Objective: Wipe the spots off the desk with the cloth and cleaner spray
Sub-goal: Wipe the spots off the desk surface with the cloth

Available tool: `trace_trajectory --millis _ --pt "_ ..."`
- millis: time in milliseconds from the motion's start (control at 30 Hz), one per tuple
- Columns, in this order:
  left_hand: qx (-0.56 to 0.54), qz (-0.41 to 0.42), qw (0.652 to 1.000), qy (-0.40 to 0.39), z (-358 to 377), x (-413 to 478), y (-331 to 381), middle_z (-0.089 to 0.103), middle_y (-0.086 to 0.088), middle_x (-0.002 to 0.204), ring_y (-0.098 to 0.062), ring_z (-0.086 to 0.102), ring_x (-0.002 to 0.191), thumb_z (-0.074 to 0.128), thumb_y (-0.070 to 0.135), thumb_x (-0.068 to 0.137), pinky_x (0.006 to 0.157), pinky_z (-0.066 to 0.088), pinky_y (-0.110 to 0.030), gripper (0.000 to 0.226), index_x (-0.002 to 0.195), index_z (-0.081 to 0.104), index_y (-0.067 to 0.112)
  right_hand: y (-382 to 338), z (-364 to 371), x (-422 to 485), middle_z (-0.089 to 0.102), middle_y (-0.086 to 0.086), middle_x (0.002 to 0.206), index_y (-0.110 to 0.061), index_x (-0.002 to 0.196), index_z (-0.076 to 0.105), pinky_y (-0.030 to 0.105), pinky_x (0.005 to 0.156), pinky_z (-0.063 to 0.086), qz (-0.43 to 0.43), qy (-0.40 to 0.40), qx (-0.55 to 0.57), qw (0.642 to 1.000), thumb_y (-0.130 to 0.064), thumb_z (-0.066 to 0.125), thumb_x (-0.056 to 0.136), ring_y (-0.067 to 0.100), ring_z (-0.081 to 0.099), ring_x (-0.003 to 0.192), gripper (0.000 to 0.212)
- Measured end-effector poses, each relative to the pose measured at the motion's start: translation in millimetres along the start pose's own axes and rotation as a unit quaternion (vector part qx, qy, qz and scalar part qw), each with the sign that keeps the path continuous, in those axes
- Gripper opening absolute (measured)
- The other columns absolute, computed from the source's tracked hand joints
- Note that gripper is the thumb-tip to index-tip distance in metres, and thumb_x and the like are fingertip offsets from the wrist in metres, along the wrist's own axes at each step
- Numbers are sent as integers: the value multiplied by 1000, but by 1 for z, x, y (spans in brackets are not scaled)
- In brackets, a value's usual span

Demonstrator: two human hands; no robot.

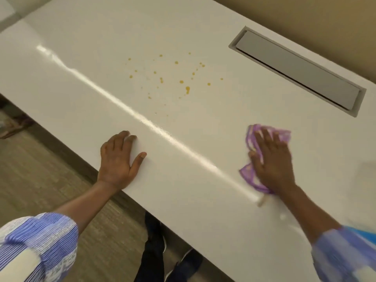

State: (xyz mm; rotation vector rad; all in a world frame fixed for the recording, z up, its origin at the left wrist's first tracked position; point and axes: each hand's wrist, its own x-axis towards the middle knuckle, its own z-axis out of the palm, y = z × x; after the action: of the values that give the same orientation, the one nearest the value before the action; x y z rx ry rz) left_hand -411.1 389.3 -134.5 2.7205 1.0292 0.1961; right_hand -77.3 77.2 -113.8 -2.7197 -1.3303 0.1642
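Observation:
Several yellow-brown spots (173, 78) are scattered over the middle of the white desk (81, 68). My right hand (272, 159) lies flat on a crumpled purple cloth (249, 171), pressing it onto the desk to the right of and nearer than the spots. My left hand (118, 159) rests palm down at the desk's near edge, fingers spread, holding nothing. A blurred pale shape at the right edge (366, 176) may be the spray bottle; I cannot tell.
A grey recessed cable hatch (297, 70) with a closed lid is set into the desk at the far right. The desk's near edge runs diagonally from upper left to lower right. Below it are wood-look floor (40, 180) and my dark trousers and shoes (156, 251).

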Motion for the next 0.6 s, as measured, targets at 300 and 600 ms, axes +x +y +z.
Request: trace_trajectory --millis 300,600 --pt "12 4 1000 8 3 0 -4 46 -10 148 -34 46 134 33 61 101 105 38 -50 63 138 52 13 -35 -11 193 17 20 170 -7 162 18 63 125 12 244 42 36 968 -49 30 105 47 14 156 72" --pt "31 5 1000 1 1 0 -4 48 -12 148 -35 49 131 34 61 102 103 39 -49 65 138 53 11 -206 35 105 19 6 172 -17 163 26 52 130 9 -312 -37 6 949 -46 35 107 30 10 161 64"
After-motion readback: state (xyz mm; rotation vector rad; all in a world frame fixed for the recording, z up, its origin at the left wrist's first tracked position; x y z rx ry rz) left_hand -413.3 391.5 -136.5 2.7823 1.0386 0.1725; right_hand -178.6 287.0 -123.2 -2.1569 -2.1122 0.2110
